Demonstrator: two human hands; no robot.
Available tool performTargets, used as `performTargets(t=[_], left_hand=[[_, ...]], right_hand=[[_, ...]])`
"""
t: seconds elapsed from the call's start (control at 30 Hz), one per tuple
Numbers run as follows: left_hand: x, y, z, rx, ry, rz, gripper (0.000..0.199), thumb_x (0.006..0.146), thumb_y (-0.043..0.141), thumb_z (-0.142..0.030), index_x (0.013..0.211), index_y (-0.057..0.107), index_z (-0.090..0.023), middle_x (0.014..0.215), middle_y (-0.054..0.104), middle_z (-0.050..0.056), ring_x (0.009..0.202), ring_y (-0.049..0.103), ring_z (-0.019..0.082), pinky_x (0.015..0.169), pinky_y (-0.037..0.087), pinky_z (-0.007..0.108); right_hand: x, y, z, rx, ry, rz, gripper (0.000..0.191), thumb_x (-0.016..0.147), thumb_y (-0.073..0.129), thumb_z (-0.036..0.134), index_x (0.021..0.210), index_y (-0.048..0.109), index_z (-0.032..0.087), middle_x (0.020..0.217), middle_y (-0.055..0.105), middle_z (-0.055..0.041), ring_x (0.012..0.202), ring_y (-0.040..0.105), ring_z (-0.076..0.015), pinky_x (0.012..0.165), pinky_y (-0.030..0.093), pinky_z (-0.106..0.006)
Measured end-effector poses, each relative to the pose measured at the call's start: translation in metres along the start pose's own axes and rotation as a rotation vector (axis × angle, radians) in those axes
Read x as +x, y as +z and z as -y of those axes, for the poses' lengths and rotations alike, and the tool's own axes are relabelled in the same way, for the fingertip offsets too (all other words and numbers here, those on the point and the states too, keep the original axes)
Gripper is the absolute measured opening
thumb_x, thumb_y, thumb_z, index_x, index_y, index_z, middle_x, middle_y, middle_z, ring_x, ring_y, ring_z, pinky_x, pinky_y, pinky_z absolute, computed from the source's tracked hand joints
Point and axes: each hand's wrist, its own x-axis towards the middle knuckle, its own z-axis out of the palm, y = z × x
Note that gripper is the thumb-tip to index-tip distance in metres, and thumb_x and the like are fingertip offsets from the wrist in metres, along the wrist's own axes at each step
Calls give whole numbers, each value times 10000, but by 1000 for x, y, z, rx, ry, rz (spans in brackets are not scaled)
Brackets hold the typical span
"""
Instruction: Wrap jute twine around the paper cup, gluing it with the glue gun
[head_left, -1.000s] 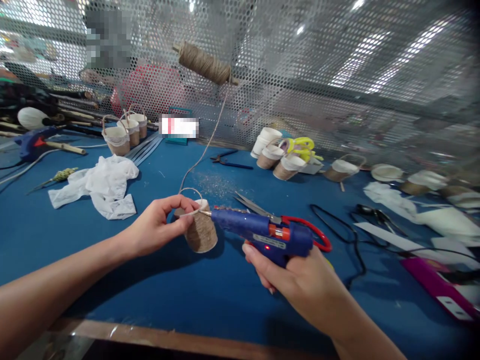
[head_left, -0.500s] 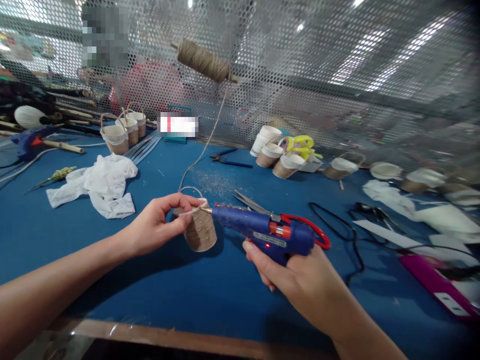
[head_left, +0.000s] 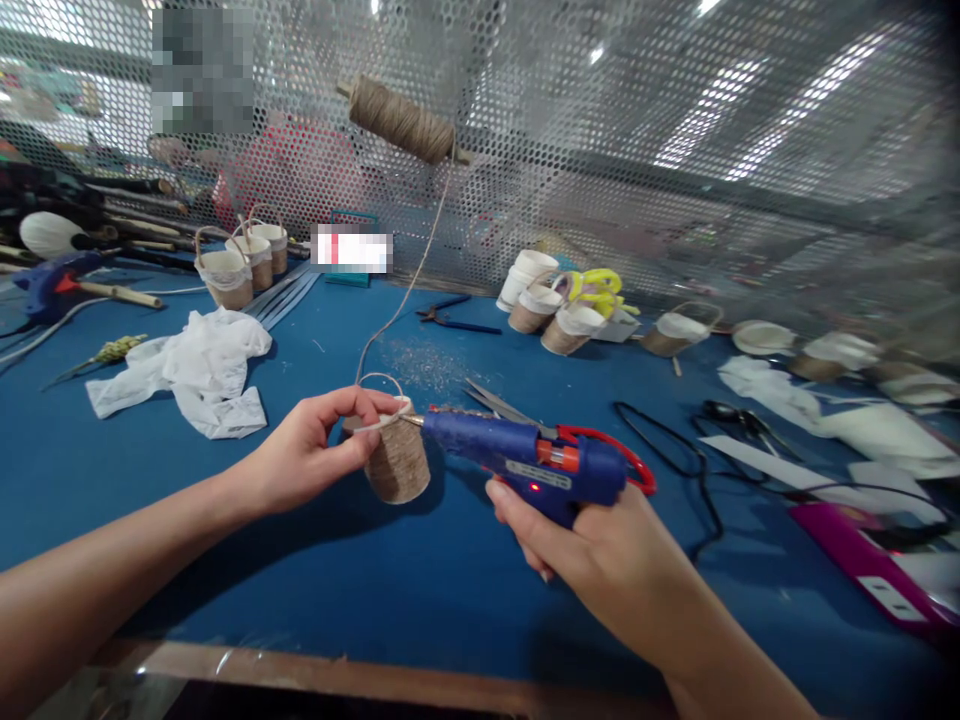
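Observation:
Twine-wrapped and tilted, a small cup is pinched at its rim by my left hand, which also has a bit of pale cord at its fingertips. My right hand is wrapped round the grip of a blue glue gun with a red light on. The gun's metal nozzle meets the cup near its rim. From a spool on the mesh, twine runs down to the cup. Red-handled scissors lie partly hidden behind the gun.
White lace lies left of my hands, with handled cups behind it. Pliers rest near the mesh screen. More cups stand at the back right. Black cable and a magenta power strip lie right.
The whole view has shifted slightly, so things appear a little further left. Both hands keep their holds, and the nozzle stays at the cup's rim.

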Motion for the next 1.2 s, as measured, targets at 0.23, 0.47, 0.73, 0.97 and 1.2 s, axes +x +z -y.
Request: performTargets(t=[0.23, 0.47, 0.73, 0.97, 1.2], left_hand=[[0, -1, -1, 2, 4, 8, 143, 822, 494, -218, 697, 452, -165, 1148, 611, 154, 1139, 526, 231, 950, 388, 385], [-1, -1, -1, 24, 12, 9, 150, 827, 494, -226, 696, 453, -165, 1141, 608, 157, 1151, 514, 231, 968, 375, 388], [-1, 0, -1, 17, 15, 8, 138, 828, 490, -202, 698, 454, -173, 1144, 619, 137, 1145, 521, 226, 966, 386, 378], [-1, -1, 0, 55, 20, 9, 126, 830, 491, -199, 710, 482, -163, 1149, 616, 148, 1164, 501, 219, 995, 361, 388], [-1, -1, -1, 29, 28, 21, 143, 830, 503, -212, 700, 462, -168, 1151, 616, 144, 1160, 505, 224, 971, 378, 384]], right_hand=[[-3, -3, 8, -39, 54, 17, 230, 745, 557, 390, 579, 497, 241, 352, 464, 59, 341, 477, -117, 408, 457, -248], [-5, -1, 10, -39, 36, 9, 188, 733, 557, 367, 601, 513, 241, 353, 447, 70, 325, 440, -111, 400, 445, -249], [-6, -5, 19, -62, 130, 64, 263, 750, 539, 412, 562, 466, 244, 393, 476, 45, 383, 489, -127, 464, 474, -264], [-5, 4, -13, -194, -42, -131, 268, 682, 561, 512, 694, 587, 246, 337, 438, 55, 300, 436, -142, 379, 409, -302], [-2, 1, -7, -24, 55, -37, 267, 702, 559, 480, 786, 575, 227, 312, 427, 82, 283, 429, -128, 342, 410, -269]])
